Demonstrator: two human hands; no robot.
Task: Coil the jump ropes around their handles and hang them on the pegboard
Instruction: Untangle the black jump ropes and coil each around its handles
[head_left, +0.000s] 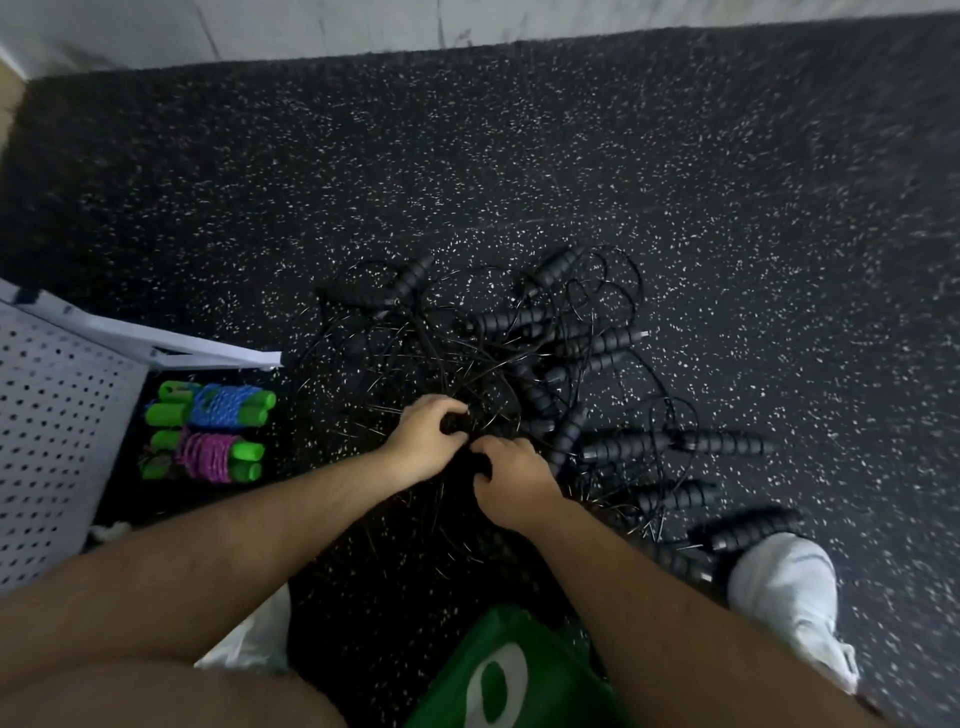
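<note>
head camera: both hands in a rope tangle.
left hand (426, 436) and right hand (511, 480), close together, grip black parts of the tangled pile of thin black jump ropes with ribbed handles (545, 353) on the speckled black rubber floor (519, 156); leftward, a blue coiled rope (218, 405) and a purple coiled rope (208, 457), both green-handled, lie beside the white perforated pegboard (47, 431).
</note>
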